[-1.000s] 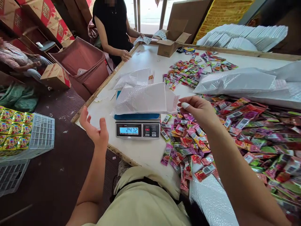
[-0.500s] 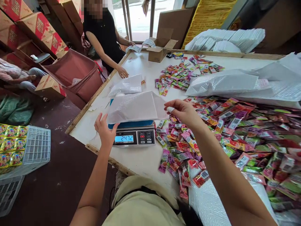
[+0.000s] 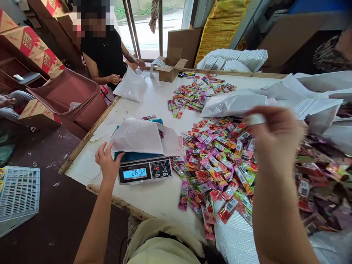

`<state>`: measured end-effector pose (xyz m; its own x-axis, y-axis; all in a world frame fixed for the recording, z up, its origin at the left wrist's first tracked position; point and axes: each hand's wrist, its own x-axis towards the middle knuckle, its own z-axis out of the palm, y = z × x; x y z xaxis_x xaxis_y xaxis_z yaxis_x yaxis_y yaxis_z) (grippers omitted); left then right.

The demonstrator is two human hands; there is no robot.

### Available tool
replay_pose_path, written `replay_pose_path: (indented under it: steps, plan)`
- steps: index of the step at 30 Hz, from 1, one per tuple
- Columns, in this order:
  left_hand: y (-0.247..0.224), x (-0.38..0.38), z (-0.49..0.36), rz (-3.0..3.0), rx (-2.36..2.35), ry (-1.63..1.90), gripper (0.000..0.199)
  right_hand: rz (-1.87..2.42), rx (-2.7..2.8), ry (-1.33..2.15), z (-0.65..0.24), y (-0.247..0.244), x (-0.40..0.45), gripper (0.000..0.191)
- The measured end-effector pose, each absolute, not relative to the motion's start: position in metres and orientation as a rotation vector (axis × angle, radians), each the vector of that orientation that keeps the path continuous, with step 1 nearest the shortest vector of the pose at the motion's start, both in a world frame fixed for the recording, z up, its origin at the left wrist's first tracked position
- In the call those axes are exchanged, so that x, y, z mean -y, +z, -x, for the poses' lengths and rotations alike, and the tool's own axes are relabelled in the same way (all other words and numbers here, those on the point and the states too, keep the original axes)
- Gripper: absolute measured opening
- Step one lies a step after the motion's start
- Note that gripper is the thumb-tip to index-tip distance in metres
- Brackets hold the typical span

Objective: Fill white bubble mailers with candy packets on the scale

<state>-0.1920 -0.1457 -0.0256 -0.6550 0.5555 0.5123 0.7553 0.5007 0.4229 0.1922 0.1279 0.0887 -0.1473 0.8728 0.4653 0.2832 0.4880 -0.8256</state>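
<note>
A white padded mailer bag point(image 3: 137, 135) lies on a digital scale point(image 3: 144, 170) with a blue pan and a lit display. Its mouth faces right and gapes a little, showing a candy-like packet inside. My left hand point(image 3: 106, 161) is open, fingers spread at the bag's lower left corner, the thumb by the pan's edge. Raised over the right side of the table, my right hand point(image 3: 277, 128) is smeared by motion, with a white wrap on one finger. Whether it holds anything is unclear. Beneath it spreads a heap of small colourful snack packets point(image 3: 217, 165).
More mailer bags point(image 3: 233, 102) lie beyond the heap. Across the table point(image 3: 93, 154) a person in black handles a white mailer point(image 3: 130, 84) near an open cardboard box point(image 3: 167, 73). Stacked mailers point(image 3: 244, 58) stand at the back; a white crate point(image 3: 20, 194) is at left.
My right hand has left the bag's mouth and moved right and up. The scale's number has risen. The other person has lifted a mailer from the table. The view has turned right.
</note>
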Motion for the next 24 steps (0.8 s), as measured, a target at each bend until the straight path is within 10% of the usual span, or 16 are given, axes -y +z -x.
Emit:
replay_pose_path:
  steps: [3,10,24]
  plan:
    - [-0.026,0.16,0.184,1.127,2.412,-0.951,0.06,0.806,2.054,1.002,-0.142,0.068,-0.085,0.016]
    - [-0.022,0.21,0.181,1.021,2.431,-0.993,0.052,0.417,2.66,0.675,-0.052,0.024,-0.089,0.061]
    - [-0.025,0.209,0.155,0.878,2.524,-1.314,0.041,0.413,2.574,0.651,-0.048,0.008,-0.098,0.019]
